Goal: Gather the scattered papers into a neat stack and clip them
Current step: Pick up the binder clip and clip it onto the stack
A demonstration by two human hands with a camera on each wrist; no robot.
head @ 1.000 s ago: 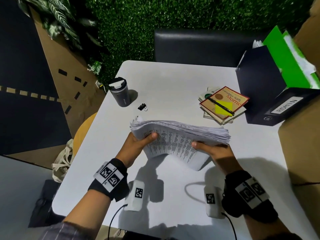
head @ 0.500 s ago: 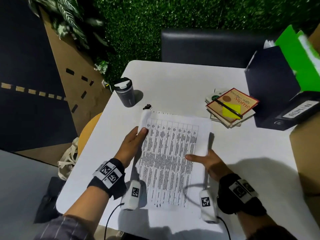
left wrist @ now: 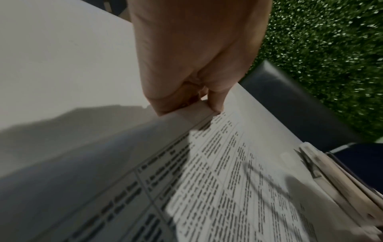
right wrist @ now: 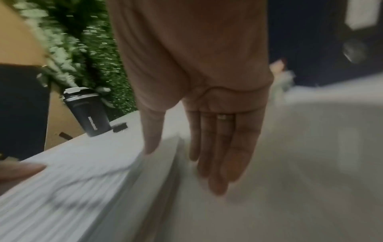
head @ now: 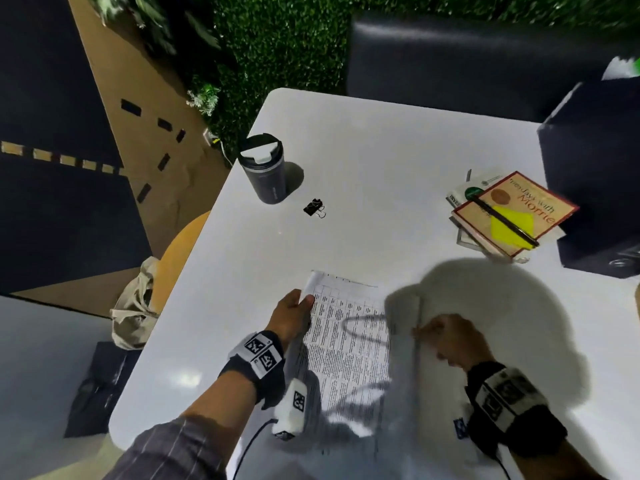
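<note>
A thick stack of printed papers (head: 349, 344) lies flat on the white table (head: 381, 150), close to its near edge. My left hand (head: 294, 315) pinches the stack's left edge near the far corner, thumb on top (left wrist: 186, 106). My right hand (head: 446, 341) stands against the stack's right edge. In the right wrist view its fingers (right wrist: 217, 155) are straight down the side and its thumb touches the top sheet. A small black binder clip (head: 313, 207) lies on the table beyond the stack, apart from both hands.
A dark travel tumbler (head: 265, 168) stands at the table's left edge beside the clip. Books with a pen and a yellow note (head: 512, 213) lie at the right, next to a black file box (head: 595, 168). A dark chair back (head: 467, 57) is behind the table.
The stack, held up on edge between both hands a second ago, now lies flat. It has slid toward me, away from the binder clip. Both hands stay at its side edges.
</note>
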